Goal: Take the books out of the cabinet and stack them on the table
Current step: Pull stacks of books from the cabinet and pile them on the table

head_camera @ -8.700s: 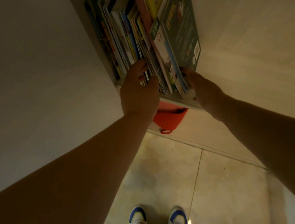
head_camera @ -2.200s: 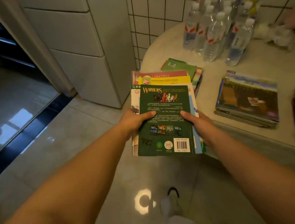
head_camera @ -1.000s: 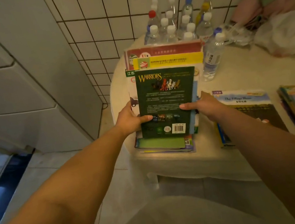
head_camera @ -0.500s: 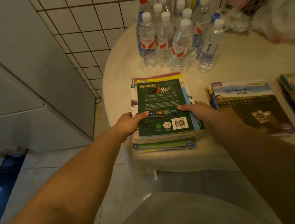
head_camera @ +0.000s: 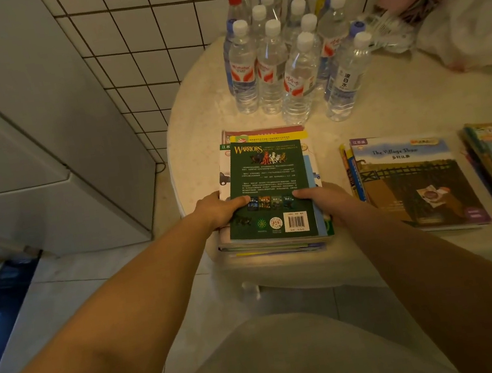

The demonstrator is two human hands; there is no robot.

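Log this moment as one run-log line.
step: setting book stack on table | left hand: gripping | right hand: gripping | bottles: behind

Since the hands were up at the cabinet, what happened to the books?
The books came out of the cabinet, were carried over and lowered onto the table, landing on books already there. The left hand and right hand keep their grip on the sides. The bottles and the other piles stayed put.

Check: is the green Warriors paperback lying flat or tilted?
Flat: the green Warriors paperback lies back cover up atop the book stack, both hands gripping its sides.
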